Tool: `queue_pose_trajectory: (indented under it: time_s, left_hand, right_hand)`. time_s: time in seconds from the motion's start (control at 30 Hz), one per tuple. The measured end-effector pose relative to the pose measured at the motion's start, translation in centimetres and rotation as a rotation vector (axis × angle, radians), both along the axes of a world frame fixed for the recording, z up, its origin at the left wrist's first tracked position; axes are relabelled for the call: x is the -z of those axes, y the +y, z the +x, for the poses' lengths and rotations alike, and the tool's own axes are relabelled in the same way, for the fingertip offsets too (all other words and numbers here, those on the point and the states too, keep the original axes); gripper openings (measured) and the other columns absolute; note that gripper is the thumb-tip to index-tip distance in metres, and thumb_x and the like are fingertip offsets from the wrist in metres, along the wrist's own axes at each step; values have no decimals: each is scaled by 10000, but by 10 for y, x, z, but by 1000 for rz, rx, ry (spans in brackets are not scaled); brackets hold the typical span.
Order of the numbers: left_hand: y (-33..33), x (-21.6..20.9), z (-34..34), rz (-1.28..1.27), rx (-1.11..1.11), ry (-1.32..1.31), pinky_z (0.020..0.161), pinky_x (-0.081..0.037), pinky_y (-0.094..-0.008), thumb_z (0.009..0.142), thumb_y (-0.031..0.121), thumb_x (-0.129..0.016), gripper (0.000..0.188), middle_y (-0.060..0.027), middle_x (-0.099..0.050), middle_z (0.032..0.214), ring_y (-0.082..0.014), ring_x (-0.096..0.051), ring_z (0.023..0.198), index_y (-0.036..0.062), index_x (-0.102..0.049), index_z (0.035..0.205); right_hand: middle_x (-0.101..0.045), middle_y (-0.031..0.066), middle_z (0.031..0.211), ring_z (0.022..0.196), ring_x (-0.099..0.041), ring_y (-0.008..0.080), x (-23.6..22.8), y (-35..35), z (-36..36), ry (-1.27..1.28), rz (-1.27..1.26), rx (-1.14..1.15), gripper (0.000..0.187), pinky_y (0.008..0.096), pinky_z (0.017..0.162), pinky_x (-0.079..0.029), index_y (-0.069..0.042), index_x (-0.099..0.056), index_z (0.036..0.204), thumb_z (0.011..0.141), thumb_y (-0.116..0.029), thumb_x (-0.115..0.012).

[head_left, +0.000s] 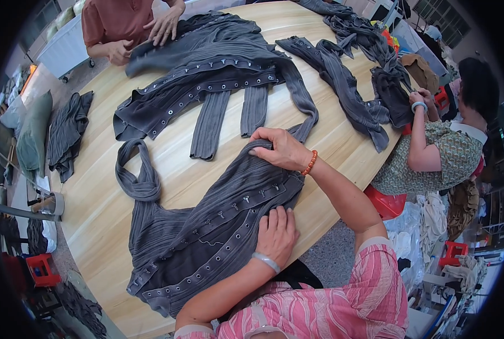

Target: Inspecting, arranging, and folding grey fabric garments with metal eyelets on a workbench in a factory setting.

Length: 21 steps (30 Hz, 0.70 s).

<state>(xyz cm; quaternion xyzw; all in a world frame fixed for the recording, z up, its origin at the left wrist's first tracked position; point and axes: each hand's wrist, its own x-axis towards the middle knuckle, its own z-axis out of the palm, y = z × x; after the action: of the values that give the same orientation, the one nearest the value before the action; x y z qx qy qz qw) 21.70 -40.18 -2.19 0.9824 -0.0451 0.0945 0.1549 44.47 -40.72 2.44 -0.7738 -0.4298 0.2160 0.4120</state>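
Note:
A dark grey ribbed knit cardigan (160, 231) lies on the wooden table in front of me, its front parted. One edge carries a row of metal hooks (247, 199), the other a row of metal eyelets (217, 258). One sleeve (140, 181) is looped into a knot at the upper left. My left hand (278, 233), with a pale bangle, rests flat on the cardigan beside the eyelet edge, fingers outstretched. Higher up, my right hand (280, 149), wearing orange beads, pinches the cardigan's upper fold between thumb and fingers.
Across the wooden table (94, 226), a co-worker's hands (164, 25) touch another grey cardigan (218, 48). More grey garments (348, 85) lie toward the right, where a second person (432, 152) sits. A folded grey garment (69, 133) hangs at the left edge. Red stools (42, 269) stand around.

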Motion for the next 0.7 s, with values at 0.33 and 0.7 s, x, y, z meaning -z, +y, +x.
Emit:
queue_pose_trajectory:
  time_s: [0.33,0.7]
  left_hand:
    - [-9,-10,7,-485,401,-150,769,-415,-370,762,114,-585,219,-116,-571,1001,-275,-536,897,50,-570,971]
    - [-8,-18,-8,-721,470,-97,899,-453,-410,780,67,-656,285,-162,-584,1179,-313,-572,1085,38,-587,1056]
  right_hand:
    - [-678,156,855,804,-676,299,-29,-1,8,-75,82,-27,226,339,717,-516,-43,-637,986,835,-203,-689]
    - [-552,101,883,857,-592,309,-15,-59,-15,-725,-167,145,168,408,725,-482,-78,-605,916,785,-95,-709]
